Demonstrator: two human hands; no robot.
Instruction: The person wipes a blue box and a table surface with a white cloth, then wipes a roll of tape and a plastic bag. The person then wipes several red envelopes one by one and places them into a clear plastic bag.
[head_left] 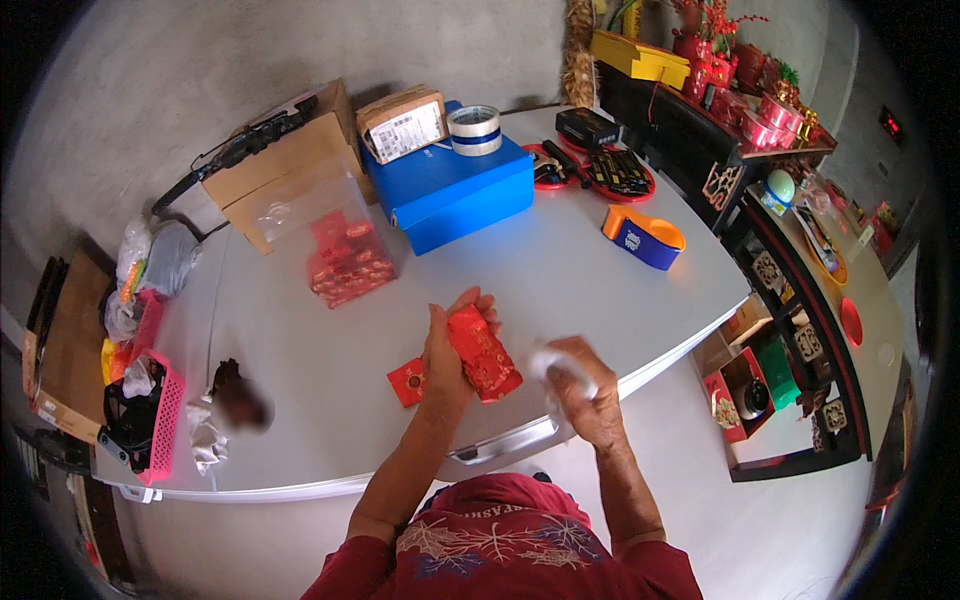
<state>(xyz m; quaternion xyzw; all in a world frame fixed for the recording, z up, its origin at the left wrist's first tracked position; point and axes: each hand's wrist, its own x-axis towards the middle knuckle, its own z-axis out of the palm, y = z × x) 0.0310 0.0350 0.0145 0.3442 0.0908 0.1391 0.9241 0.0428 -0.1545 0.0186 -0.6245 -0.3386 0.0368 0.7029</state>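
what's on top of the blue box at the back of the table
A roll of clear tape and a small cardboard parcel with a white label rest on the blue box. The box is closed, so its contents cannot be seen.

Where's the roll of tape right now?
In the head view, the tape roll sits on the blue box at the table's far side, beside a small cardboard parcel.

Count, head view:
- Hands: two, left hand [445,355] and right hand [580,385].
- Red envelopes: two, one red envelope [483,352] in the left hand, one small red envelope [407,382] flat on the table [560,270].
- Blue box [450,190]: one.
- Tape roll [474,129]: one.
- Tape dispenser [643,236], orange and blue: one.
- Cardboard boxes: two, large cardboard box [285,165] and small cardboard box [402,122].
- Pink basket [160,415]: one.
- Clear bag of red packets [340,245]: one.
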